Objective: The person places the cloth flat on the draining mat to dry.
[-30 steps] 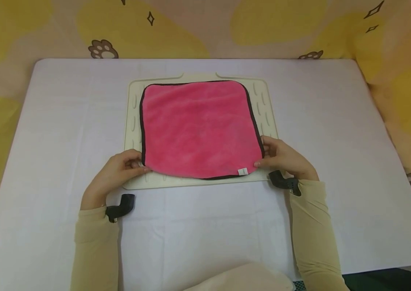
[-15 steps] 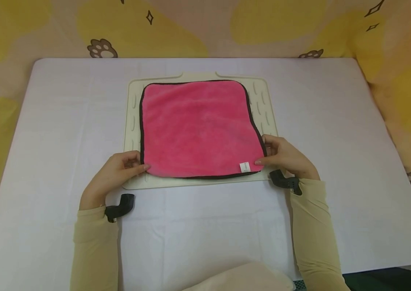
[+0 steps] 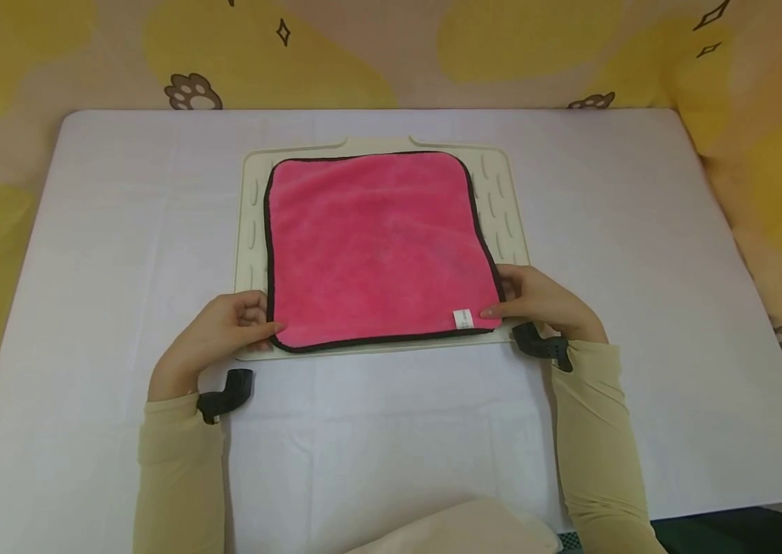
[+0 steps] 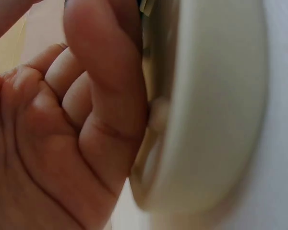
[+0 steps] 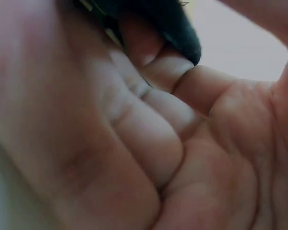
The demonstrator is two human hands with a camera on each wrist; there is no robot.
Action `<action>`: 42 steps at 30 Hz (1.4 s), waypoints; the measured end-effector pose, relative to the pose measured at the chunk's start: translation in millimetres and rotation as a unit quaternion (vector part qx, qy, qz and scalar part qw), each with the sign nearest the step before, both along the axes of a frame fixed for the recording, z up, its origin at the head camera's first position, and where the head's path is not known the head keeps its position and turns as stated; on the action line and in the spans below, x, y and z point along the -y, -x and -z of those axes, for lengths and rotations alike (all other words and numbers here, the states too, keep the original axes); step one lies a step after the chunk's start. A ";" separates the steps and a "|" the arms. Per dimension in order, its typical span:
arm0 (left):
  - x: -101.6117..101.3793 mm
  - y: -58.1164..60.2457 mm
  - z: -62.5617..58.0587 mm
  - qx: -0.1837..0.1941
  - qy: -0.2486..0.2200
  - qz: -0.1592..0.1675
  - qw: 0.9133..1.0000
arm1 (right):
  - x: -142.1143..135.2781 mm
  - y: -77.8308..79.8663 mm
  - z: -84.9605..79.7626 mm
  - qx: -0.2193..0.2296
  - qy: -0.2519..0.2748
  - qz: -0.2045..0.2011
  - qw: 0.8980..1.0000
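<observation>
A pink cloth [image 3: 377, 246] with black edging lies spread over a cream board [image 3: 249, 231] with raised ridges. My left hand [image 3: 221, 335] pinches the cloth's near left corner, thumb on top and fingers curled beneath. At the near right corner my right hand [image 3: 543, 300] pinches the cloth beside its white tag [image 3: 462, 318]. In the left wrist view, curled fingers [image 4: 105, 72] sit right at the board's rounded rim [image 4: 216, 115]. Curled fingers [image 5: 144, 129] fill the right wrist view, with the dark cloth edge [image 5: 180, 33] between them.
The board rests on a table [image 3: 391, 438] covered in white. Behind it hangs a yellow and peach curtain [image 3: 363, 54] with paw prints. Black wrist mounts [image 3: 226, 395] sit at both cuffs.
The cloth's near left corner has come down toward the person with my left hand, and the near edge now runs straighter. My right hand shifted slightly out, then back, keeping its pinch.
</observation>
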State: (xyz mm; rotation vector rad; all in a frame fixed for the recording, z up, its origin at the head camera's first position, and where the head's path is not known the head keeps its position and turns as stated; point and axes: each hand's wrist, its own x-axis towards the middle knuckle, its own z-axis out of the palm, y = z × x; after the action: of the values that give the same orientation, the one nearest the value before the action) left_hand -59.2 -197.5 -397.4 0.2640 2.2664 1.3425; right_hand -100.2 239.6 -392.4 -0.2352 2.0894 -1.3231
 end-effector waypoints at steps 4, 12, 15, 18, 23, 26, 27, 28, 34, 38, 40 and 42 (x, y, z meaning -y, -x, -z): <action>0.8 0.4 -1.5 0.000 -0.015 0.003 1.000 | 0.6 0.8 -2.0 -0.055 -0.023 -0.001 0.998; 1.1 1.4 -3.3 0.008 -0.011 0.001 1.000 | 2.5 0.3 -9.6 -0.069 -0.023 0.013 0.997; 1.7 1.4 -3.2 0.002 -0.010 0.005 1.000 | 3.7 0.7 -9.5 -0.040 -0.032 0.014 0.999; 2.5 1.5 -3.5 0.001 -0.012 0.008 1.000 | 4.5 2.0 -8.4 -0.010 -0.035 0.011 0.999; 5.4 8.7 -6.6 0.003 -0.005 0.016 1.000 | 2.8 9.0 -11.2 -0.024 -0.072 0.011 0.997; 8.5 21.0 -9.9 0.010 0.010 0.017 1.000 | 2.8 20.9 -13.7 -0.049 -0.085 0.027 0.995; 9.7 25.8 -11.2 0.017 0.015 0.015 1.000 | 3.5 26.2 -14.1 -0.053 -0.082 0.036 0.995; 10.9 30.6 -12.6 0.024 0.017 0.013 0.999 | 4.4 31.8 -14.1 -0.057 -0.078 0.045 0.994; 15.2 49.5 -17.3 0.056 0.017 0.020 0.998 | 12.5 63.0 -12.7 -0.063 -0.084 0.089 0.990; 16.6 54.2 -21.9 0.047 0.046 0.043 0.997 | 17.0 76.3 -14.1 -0.063 -0.101 0.091 0.989; 16.7 58.9 -24.3 0.036 0.072 0.051 0.995 | 18.1 82.3 -14.1 -0.067 -0.106 0.087 0.988; 15.5 66.9 -26.2 0.027 0.096 0.057 0.993 | 18.7 88.3 -14.0 -0.070 -0.107 0.088 0.988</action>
State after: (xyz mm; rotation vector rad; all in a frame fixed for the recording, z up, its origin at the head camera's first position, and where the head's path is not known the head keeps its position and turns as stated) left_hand -126.1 -213.0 -371.2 0.2836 2.2780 1.0535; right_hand -188.5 220.8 -378.3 -0.0525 2.3990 -1.1980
